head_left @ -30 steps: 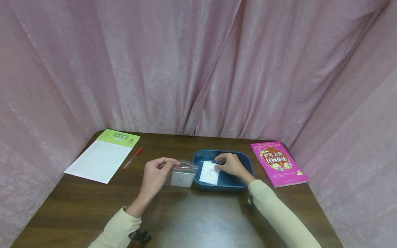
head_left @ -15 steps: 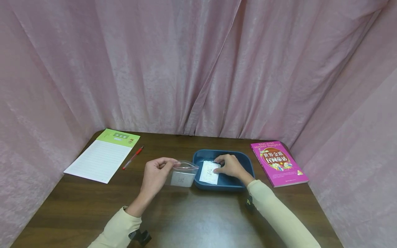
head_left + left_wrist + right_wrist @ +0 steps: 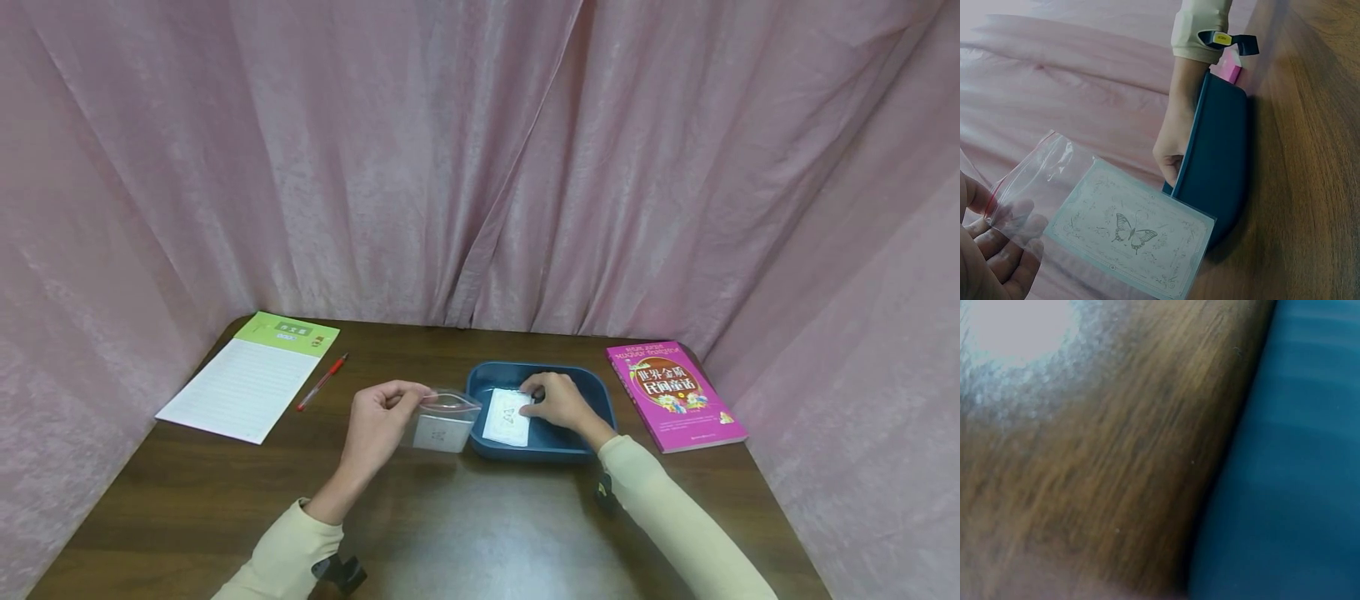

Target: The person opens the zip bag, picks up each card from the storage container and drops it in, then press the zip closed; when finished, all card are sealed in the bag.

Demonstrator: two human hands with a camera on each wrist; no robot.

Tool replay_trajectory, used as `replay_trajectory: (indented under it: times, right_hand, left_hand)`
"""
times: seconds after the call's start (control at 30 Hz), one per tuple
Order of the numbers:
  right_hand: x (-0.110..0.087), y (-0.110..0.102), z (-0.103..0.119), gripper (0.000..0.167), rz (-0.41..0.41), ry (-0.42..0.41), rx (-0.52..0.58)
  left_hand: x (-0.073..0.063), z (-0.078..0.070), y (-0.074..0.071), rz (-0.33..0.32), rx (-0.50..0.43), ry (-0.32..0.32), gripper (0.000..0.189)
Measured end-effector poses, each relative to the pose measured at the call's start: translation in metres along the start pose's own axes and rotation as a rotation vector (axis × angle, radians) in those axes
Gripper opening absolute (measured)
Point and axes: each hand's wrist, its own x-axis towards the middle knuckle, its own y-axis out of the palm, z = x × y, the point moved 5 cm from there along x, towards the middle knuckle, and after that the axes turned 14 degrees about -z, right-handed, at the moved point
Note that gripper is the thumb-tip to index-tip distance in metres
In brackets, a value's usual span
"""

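Observation:
My left hand [image 3: 380, 419] pinches the top edge of a clear zip bag [image 3: 1060, 164], whose mouth gapes a little in the head view. Inside the bag is a pale card with a butterfly print [image 3: 1132, 232]. To the right, my right hand [image 3: 558, 402] reaches into a dark blue tray [image 3: 592, 383]. Its thumb and fingertips are at the right side of a white card with a dark drawing [image 3: 504, 419], which lies in the tray's left part. I cannot tell whether they grip it. The tray wall hides these fingers in the left wrist view.
A lined writing pad with a green header [image 3: 243, 383] lies at the left of the wooden table [image 3: 450, 533], a red pen [image 3: 322, 383] beside it. On the right is a pink book [image 3: 675, 396]. Pink curtains [image 3: 375, 167] hang behind the table and at its sides.
My right thumb and fingers have shifted slightly at the white card's right side. The left hand and zip bag stay almost still.

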Motion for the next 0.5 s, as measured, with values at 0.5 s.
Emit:
replay_trajectory:
  times: [0.5]
  right_hand:
    - [0.003, -0.021, -0.003, 0.029, -0.039, -0.003, 0.207]
  left_hand:
    - [0.001, 0.002, -0.002, -0.011, 0.002, -0.007, 0.016]
